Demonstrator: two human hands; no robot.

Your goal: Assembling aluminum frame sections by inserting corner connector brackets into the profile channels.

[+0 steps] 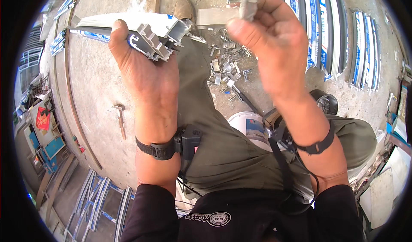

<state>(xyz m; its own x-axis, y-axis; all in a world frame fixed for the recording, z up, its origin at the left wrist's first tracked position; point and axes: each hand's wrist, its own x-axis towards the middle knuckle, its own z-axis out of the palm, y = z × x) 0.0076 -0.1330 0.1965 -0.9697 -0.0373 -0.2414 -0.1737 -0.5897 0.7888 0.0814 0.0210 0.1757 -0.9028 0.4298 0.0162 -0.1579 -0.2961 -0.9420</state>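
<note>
My left hand [150, 77] is wrapped round the end of a white aluminium profile [133, 21] with blue film. Its cut, hollow end points right, and a grey metal bracket [151, 41] sits at that end. To the right, my right hand [274, 36] is raised with thumb and fingers closed on a small grey metal piece [248, 4], blurred and apart from the profile. A flat beige strip [216, 18] shows between the hands; I cannot tell whether it joins the held piece. Below it, several small metal brackets [227, 70] lie scattered on the floor.
A white bucket [248, 126] stands between my legs. A hammer [121, 122] lies on the concrete floor at left. Stacked blue-and-white profiles [319, 27] are at right, with a ladder-like stack of frames [96, 203] at lower left. Wooden strips [68, 83] run along the floor.
</note>
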